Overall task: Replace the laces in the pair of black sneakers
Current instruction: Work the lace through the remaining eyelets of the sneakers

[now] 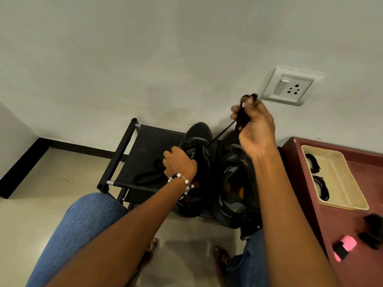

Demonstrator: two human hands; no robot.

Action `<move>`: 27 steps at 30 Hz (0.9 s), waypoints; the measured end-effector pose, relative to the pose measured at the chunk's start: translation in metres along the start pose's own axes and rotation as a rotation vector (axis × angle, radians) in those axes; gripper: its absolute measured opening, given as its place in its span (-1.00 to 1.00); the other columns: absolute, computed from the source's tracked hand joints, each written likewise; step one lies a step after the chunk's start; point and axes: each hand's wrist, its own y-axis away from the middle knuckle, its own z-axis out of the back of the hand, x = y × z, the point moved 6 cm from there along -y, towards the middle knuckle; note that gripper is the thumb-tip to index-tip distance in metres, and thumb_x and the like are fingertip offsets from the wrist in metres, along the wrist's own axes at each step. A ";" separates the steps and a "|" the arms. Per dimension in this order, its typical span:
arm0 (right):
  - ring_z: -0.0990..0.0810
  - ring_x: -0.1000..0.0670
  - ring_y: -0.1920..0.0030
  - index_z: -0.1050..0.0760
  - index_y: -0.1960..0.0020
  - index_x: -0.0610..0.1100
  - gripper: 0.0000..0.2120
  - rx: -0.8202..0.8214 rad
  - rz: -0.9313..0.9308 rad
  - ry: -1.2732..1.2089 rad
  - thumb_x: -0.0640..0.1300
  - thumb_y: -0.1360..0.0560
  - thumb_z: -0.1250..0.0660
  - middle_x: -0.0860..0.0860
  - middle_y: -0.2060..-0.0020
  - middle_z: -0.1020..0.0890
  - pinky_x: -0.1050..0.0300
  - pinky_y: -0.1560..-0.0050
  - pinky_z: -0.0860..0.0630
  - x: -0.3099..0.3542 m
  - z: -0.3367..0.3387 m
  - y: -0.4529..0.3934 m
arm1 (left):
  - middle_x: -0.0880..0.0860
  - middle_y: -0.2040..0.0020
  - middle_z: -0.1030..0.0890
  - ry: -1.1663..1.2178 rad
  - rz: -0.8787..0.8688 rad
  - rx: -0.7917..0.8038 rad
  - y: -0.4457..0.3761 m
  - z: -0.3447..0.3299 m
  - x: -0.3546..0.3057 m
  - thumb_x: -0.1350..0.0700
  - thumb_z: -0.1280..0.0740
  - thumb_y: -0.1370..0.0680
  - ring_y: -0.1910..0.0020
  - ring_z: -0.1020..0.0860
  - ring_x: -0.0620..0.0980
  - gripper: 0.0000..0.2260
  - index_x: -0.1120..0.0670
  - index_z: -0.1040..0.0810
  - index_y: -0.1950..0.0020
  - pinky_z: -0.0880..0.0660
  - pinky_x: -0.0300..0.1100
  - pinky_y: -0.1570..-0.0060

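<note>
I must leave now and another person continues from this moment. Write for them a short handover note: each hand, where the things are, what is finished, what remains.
Left hand: grips the left sneaker at its tongue, holding it steady on the black rack.
Right hand: raised, pinching a bunched black lace; one strand runs taut down to the left sneaker.
Right sneaker: stands beside the left one, untouched.
Loose lace: lies on the rack, left of the shoes.
Done: cannot tell how far the lacing has got.
Left: finish this lace, then check the right sneaker.
</note>
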 end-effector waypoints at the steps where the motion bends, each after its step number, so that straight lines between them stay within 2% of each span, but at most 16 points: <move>1: -0.59 0.03 0.25 -0.57 0.01 -0.17 -0.94 -0.014 0.004 0.169 -0.22 -0.57 -0.32 0.00 0.24 -0.65 0.19 0.28 -0.45 -0.006 0.003 -0.002 | 0.18 -0.31 -0.35 0.000 0.001 0.001 0.000 0.000 0.000 0.15 -0.41 -0.49 -0.28 -0.38 0.22 -0.57 0.14 -0.36 -0.32 -0.46 0.15 -0.21; 3: -0.62 0.05 0.18 -0.61 -0.11 -0.16 -0.83 0.006 0.002 0.697 -0.17 -0.54 -0.39 -0.02 0.17 -0.68 0.10 0.09 -0.55 -0.023 0.008 -0.005 | 0.18 -0.32 -0.34 0.001 0.003 0.004 0.000 0.000 0.000 0.15 -0.41 -0.49 -0.29 -0.37 0.22 -0.57 0.13 -0.36 -0.32 -0.45 0.15 -0.21; 4: -0.64 0.01 0.02 -0.61 -0.17 -0.13 -0.76 0.048 0.000 0.998 -0.12 -0.53 -0.40 -0.05 0.03 -0.69 0.01 -0.10 -0.55 -0.034 0.009 -0.006 | 0.18 -0.32 -0.34 0.000 0.004 0.006 0.000 0.000 -0.001 0.14 -0.40 -0.50 -0.29 -0.37 0.22 -0.57 0.13 -0.36 -0.32 -0.45 0.15 -0.21; 6: -0.52 -0.10 -0.27 -0.55 -0.29 -0.07 -0.68 0.203 -0.056 1.517 -0.07 -0.54 -0.37 -0.06 -0.22 -0.60 -0.10 -0.35 -0.38 -0.060 0.006 -0.004 | 0.17 -0.31 -0.34 -0.003 0.004 0.010 0.000 -0.001 -0.001 0.14 -0.40 -0.50 -0.29 -0.37 0.21 -0.57 0.12 -0.36 -0.32 -0.45 0.15 -0.21; 8: -0.46 -0.17 -0.31 -0.52 -0.31 -0.08 -0.67 0.328 -0.160 1.727 -0.05 -0.57 -0.33 -0.08 -0.26 -0.56 -0.18 -0.36 -0.32 -0.082 0.003 0.001 | 0.17 -0.31 -0.34 -0.008 0.006 0.011 0.000 -0.001 0.000 0.14 -0.40 -0.50 -0.28 -0.37 0.21 -0.56 0.11 -0.36 -0.34 -0.45 0.14 -0.21; 12: -0.55 -0.18 -0.15 -0.59 -0.14 -0.20 -0.78 0.225 -0.173 1.654 -0.11 -0.56 -0.34 -0.16 -0.07 -0.63 -0.17 -0.22 -0.46 -0.084 0.000 0.003 | 0.16 -0.32 -0.34 0.002 0.025 0.008 -0.002 -0.002 0.000 0.13 -0.39 -0.51 -0.30 -0.36 0.21 -0.57 0.09 -0.36 -0.34 -0.43 0.15 -0.22; 14: -0.60 -0.12 0.01 -0.60 -0.07 -0.27 -0.80 0.113 -0.205 1.410 -0.17 -0.55 -0.32 -0.18 0.02 -0.65 -0.03 -0.08 -0.54 -0.077 0.004 0.003 | 0.15 -0.33 -0.33 0.016 0.046 0.013 -0.003 -0.002 -0.001 0.12 -0.40 -0.51 -0.32 -0.34 0.21 -0.56 0.09 -0.36 -0.34 -0.39 0.18 -0.24; 16: -0.61 0.00 0.16 -0.59 -0.06 -0.31 -0.82 0.013 -0.310 1.115 -0.22 -0.57 -0.28 -0.16 0.07 -0.67 0.15 0.16 -0.55 -0.075 0.010 0.007 | 0.15 -0.34 -0.32 0.022 0.060 0.013 -0.003 -0.004 0.000 0.11 -0.40 -0.51 -0.34 -0.33 0.21 -0.56 0.08 -0.35 -0.35 -0.34 0.21 -0.26; 18: -0.61 0.05 0.21 -0.56 -0.06 -0.34 -0.83 -0.038 -0.425 0.890 -0.27 -0.60 -0.24 -0.13 0.07 -0.69 0.26 0.37 -0.50 -0.077 0.016 0.012 | 0.16 -0.35 -0.31 0.012 0.062 0.009 -0.003 -0.005 0.000 0.09 -0.40 -0.51 -0.35 -0.32 0.22 -0.56 0.08 -0.35 -0.35 -0.32 0.23 -0.27; 20: -0.62 0.08 0.23 -0.56 -0.06 -0.30 -0.84 -0.054 -0.472 0.780 -0.29 -0.61 -0.22 -0.10 0.07 -0.69 0.34 0.50 -0.42 -0.078 0.018 0.014 | 0.16 -0.35 -0.31 0.009 0.066 0.002 -0.003 -0.005 0.000 0.09 -0.40 -0.51 -0.35 -0.32 0.21 -0.55 0.08 -0.35 -0.35 -0.31 0.23 -0.28; 22: -0.62 0.09 0.23 -0.57 -0.05 -0.27 -0.85 -0.059 -0.462 0.798 -0.26 -0.61 -0.24 -0.08 0.08 -0.69 0.29 0.44 -0.42 -0.078 0.019 0.014 | 0.16 -0.35 -0.31 0.012 0.067 0.001 -0.003 -0.005 0.001 0.09 -0.41 -0.51 -0.35 -0.32 0.21 -0.55 0.07 -0.35 -0.35 -0.30 0.21 -0.27; 24: -0.61 0.02 0.17 -0.60 -0.02 -0.26 -0.87 -0.057 -0.391 0.895 -0.22 -0.58 -0.31 -0.09 0.10 -0.67 0.25 0.30 -0.51 -0.078 0.023 0.008 | 0.16 -0.35 -0.32 0.017 0.066 0.002 -0.004 -0.005 0.001 0.09 -0.41 -0.51 -0.35 -0.33 0.21 -0.55 0.07 -0.35 -0.35 -0.30 0.20 -0.28; 25: -0.62 -0.03 0.10 -0.62 0.00 -0.24 -0.87 -0.044 -0.338 0.995 -0.19 -0.55 -0.35 -0.10 0.09 -0.66 0.18 0.15 -0.57 -0.075 0.023 0.004 | 0.16 -0.35 -0.32 0.022 0.068 0.005 -0.004 -0.005 0.001 0.09 -0.41 -0.51 -0.35 -0.33 0.21 -0.55 0.07 -0.35 -0.35 -0.30 0.19 -0.28; 27: -0.57 -0.12 -0.09 -0.64 0.02 -0.17 -0.83 -0.013 -0.249 1.320 -0.07 -0.50 -0.43 -0.11 0.00 -0.64 -0.01 -0.14 -0.53 -0.063 0.020 -0.001 | 0.16 -0.35 -0.32 0.033 0.071 0.014 -0.005 -0.004 0.001 0.09 -0.41 -0.51 -0.35 -0.33 0.21 -0.54 0.07 -0.35 -0.36 -0.30 0.20 -0.29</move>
